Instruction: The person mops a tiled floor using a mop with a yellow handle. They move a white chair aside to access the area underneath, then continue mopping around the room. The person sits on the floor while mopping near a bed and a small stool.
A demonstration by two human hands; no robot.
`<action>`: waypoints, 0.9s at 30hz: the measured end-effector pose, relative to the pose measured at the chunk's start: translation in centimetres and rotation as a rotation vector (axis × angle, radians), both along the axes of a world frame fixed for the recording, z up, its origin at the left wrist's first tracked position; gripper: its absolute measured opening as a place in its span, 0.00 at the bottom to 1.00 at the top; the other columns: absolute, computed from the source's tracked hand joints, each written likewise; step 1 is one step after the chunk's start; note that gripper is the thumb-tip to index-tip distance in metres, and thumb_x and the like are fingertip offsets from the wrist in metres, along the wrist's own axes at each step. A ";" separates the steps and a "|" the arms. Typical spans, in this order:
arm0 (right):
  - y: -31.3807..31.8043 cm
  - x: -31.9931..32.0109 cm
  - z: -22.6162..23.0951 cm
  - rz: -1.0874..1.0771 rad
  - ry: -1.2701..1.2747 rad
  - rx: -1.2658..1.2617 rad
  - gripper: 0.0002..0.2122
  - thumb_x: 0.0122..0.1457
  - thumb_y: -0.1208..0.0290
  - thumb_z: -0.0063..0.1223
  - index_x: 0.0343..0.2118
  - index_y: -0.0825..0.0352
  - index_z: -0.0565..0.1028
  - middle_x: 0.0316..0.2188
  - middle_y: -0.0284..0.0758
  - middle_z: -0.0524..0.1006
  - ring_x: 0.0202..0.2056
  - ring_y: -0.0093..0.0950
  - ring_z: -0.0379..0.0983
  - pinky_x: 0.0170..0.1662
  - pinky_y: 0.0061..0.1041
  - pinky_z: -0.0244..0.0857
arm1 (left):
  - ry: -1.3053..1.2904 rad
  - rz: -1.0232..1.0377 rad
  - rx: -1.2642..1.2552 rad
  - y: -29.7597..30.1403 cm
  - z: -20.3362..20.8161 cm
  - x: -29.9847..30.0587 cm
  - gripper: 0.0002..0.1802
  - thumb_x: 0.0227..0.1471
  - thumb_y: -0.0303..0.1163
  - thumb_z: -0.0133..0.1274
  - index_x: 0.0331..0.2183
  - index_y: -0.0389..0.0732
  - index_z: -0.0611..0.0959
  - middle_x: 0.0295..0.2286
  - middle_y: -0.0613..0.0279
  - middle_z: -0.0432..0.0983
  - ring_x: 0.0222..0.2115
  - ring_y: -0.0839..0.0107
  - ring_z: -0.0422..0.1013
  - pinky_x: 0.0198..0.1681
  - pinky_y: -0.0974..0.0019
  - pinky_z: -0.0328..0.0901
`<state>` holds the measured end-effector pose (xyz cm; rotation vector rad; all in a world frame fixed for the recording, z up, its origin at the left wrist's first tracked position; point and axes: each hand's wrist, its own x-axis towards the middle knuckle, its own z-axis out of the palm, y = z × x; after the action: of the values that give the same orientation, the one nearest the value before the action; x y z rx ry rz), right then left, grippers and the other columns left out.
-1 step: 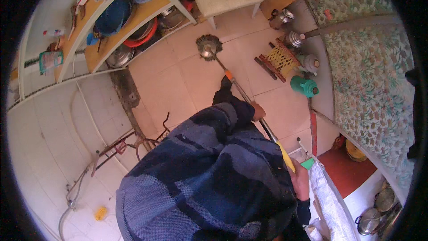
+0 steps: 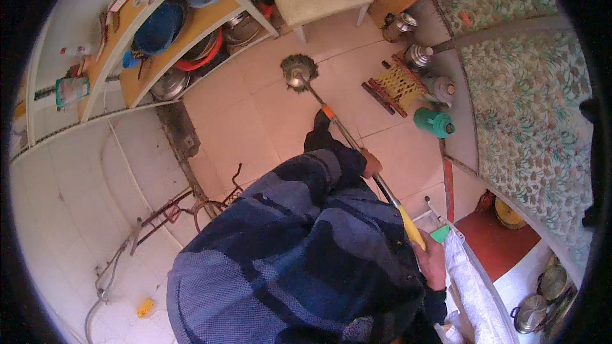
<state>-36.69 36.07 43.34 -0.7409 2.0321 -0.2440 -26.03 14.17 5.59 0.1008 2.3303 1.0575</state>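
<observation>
The left hand (image 2: 371, 163) reaches forward and across, its dark sleeve coming in from the left, and its fingers are clamped around the metal pole of a long-handled brush (image 2: 386, 191). Nearer the body and to the right, the right hand (image 2: 432, 261) is bent in at the wrist, its fingers closed on the smooth yellow grip (image 2: 411, 226). Ahead and to the left of the left fingers, past an orange collar (image 2: 328, 112), the round brush head (image 2: 298, 76), a shiny metal-looking dome ringed by dark, ragged bristles, sits on the pale tiled floor (image 2: 401, 153). To the right of the left fingers stands a green cylindrical flask (image 2: 433, 123); farther ahead is a low stool (image 2: 401, 91) with yellow woven webbing. A wrinkled white sack (image 2: 472, 280) lies just beside the right fingers.
</observation>
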 end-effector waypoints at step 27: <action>-23.4 3.0 -11.9 0.698 0.061 -0.167 0.23 0.59 0.62 0.62 0.57 0.62 0.76 0.33 0.50 0.81 0.35 0.51 0.79 0.40 0.45 0.73 | 0.004 0.700 -0.458 -18.4 -2.2 17.8 0.23 0.40 0.46 0.69 0.35 0.42 0.84 0.33 0.49 0.82 0.39 0.47 0.78 0.42 0.46 0.71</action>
<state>-33.67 12.67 31.40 -1.5190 1.6968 0.0174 -8.26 -4.27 3.42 -0.9411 2.6034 0.7683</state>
